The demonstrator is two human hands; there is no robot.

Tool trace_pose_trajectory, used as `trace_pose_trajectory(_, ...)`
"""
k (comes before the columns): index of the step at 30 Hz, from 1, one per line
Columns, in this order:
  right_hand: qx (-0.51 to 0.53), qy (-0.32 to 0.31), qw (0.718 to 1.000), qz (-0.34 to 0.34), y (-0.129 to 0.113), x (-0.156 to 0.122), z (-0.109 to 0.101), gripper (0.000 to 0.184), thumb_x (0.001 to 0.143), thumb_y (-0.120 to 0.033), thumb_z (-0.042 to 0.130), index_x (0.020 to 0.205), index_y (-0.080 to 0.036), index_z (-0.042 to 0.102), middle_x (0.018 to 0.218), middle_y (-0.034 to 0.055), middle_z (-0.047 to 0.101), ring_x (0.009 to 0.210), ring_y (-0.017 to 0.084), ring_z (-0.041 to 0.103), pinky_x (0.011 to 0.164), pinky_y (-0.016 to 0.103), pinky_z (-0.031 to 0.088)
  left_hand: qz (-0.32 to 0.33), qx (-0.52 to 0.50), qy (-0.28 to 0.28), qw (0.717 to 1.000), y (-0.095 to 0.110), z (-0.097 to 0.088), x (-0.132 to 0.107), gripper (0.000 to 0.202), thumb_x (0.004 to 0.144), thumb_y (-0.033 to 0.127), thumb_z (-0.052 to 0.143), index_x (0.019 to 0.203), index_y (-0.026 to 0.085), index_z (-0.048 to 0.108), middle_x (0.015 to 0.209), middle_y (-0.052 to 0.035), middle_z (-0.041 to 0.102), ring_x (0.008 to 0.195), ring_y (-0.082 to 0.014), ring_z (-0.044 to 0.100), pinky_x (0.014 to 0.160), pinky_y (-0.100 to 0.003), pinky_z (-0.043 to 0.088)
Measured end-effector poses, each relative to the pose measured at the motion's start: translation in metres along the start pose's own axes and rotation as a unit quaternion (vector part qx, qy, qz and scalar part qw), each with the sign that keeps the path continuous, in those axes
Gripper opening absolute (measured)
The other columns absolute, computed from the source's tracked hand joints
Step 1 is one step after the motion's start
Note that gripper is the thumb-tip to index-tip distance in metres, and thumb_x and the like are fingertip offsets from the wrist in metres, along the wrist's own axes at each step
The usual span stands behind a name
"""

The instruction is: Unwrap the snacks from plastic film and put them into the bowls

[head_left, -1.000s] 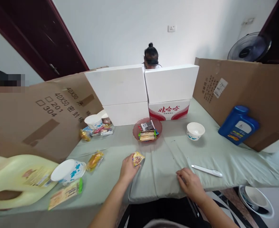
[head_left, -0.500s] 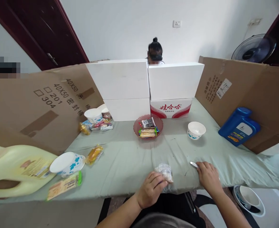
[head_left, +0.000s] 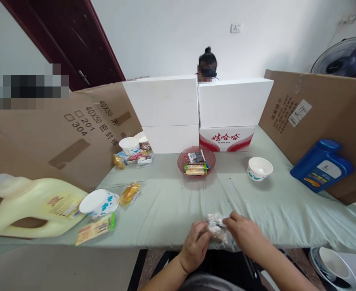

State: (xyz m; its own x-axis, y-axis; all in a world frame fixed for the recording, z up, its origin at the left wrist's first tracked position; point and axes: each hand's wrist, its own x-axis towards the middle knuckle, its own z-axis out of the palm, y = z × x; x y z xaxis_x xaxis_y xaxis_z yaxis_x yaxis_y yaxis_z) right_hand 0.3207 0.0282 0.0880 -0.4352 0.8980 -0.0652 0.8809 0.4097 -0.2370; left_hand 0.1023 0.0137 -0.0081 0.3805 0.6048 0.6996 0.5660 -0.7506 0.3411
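At the table's near edge lies a small clear plastic packet (head_left: 217, 232) with pale, crumbly-looking contents. My left hand (head_left: 195, 244) grips it from the left, fingers curled at its side. From the right, my right hand (head_left: 246, 234) reaches over the same packet, fingers pinched on a small slim tool (head_left: 219, 224) with a dark, thin end against the packet's top. The tool's exact kind is unclear, as the fingers cover most of it. Beyond both hands stands a reddish glass bowl (head_left: 181, 169) holding several wrapped snacks (head_left: 196, 168).
Left are a pale yellow jug (head_left: 38, 198), a tipped paper bowl (head_left: 100, 202) and wrapped snacks (head_left: 130, 194). A paper bowl (head_left: 260, 169) and blue bottle (head_left: 321, 165) stand right. White boxes (head_left: 168, 105) and cardboard (head_left: 317, 105) wall the table; a person (head_left: 207, 64) sits behind.
My right hand has moved left, bringing the slim tool from the bare tablecloth onto the packet. My left hand stays at the packet. The camera view has turned slightly left.
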Motion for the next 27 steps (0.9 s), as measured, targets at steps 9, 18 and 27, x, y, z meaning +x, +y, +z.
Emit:
trace_pose_trajectory(9, -0.044, 0.093, 0.982, 0.158, 0.105, -0.008, 0.023, 0.027, 0.089, -0.023, 0.045, 0.104, -0.023, 0.067, 0.096, 0.009, 0.065, 0.091, 0.024, 0.062, 0.08, 0.037, 0.046, -0.116, -0.065, -0.157, 0.979, -0.005, 0.002, 0.045, 0.075, 0.067, 0.026, 0.077, 0.133, 0.023, 0.04, 0.126, -0.0123, 0.056, 0.108, -0.0313, 0.056, 0.093, -0.053, 0.048)
trace_pose_trajectory(18, 0.178, 0.216, 0.958, -0.065, 0.017, 0.027, 0.042, 0.061, 0.079, -0.039, 0.064, 0.134, -0.023, 0.044, 0.136, 0.0127, 0.048, 0.124, 0.025, 0.047, 0.098, 0.042, 0.045, -0.19, -0.063, -0.057, 0.978, -0.016, 0.009, 0.046, 0.051, 0.065, 0.002, 0.056, 0.112, 0.021, 0.054, 0.13, -0.012, 0.047, 0.119, -0.0304, 0.047, 0.099, -0.054, 0.043)
trace_pose_trajectory(27, 0.216, 0.252, 0.937, 0.106, 0.045, 0.018, 0.07, 0.021, 0.09, -0.036, 0.042, 0.084, -0.021, 0.056, 0.077, 0.0046, 0.063, 0.075, 0.02, 0.062, 0.069, 0.033, 0.05, -0.349, -0.254, 0.083, 0.898, -0.055, -0.021, 0.017, 0.025, 0.089, 0.04, 0.053, 0.097, 0.018, 0.057, 0.117, -0.0117, 0.056, 0.103, -0.0208, 0.061, 0.086, -0.035, 0.052)
